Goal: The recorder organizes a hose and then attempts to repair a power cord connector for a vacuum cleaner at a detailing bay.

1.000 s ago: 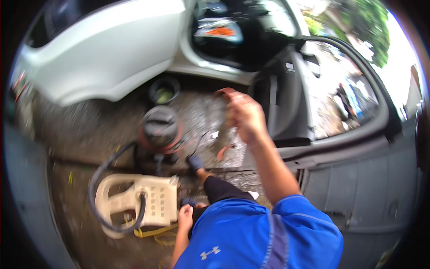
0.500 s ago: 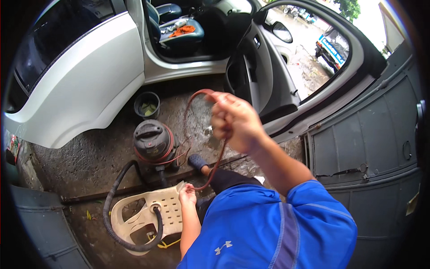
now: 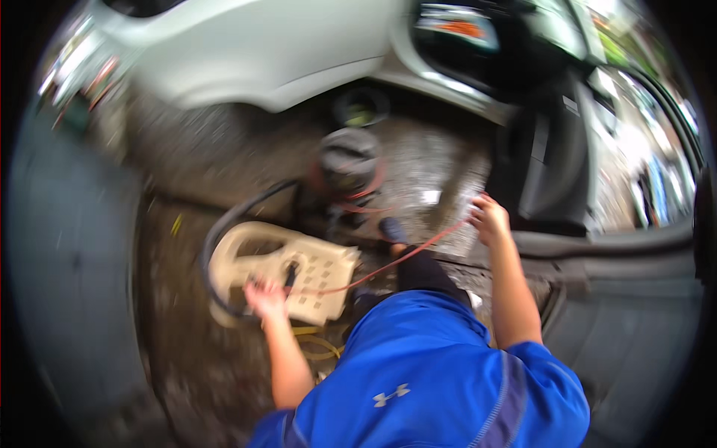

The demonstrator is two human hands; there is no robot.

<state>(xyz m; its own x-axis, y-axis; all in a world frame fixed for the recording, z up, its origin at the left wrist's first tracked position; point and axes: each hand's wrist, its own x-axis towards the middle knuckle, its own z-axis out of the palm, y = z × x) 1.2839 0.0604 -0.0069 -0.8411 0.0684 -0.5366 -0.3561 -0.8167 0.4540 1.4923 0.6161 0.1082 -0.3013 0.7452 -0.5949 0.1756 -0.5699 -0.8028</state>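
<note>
A red power cord runs in a shallow sag between my two hands, over the beige plastic chair. Its right end is pinched in my right hand, beside the open car door. My left hand is over the chair, at the cord's other visible end; its fingers are blurred but appear to hold the cord. Ahead of me stands a dark canister vacuum cleaner with more red cord looped around it. The vacuum's black hose curves around the chair's left side.
A white car stands across the far side, its front door open at the right. Behind the vacuum is a dark bucket. Grey metal panels rise at the left. A yellow cord lies below the chair.
My hands have moved wide apart, the left over the chair and the right lower toward the door. The cord between them has straightened from a raised loop. The view has swung left.
</note>
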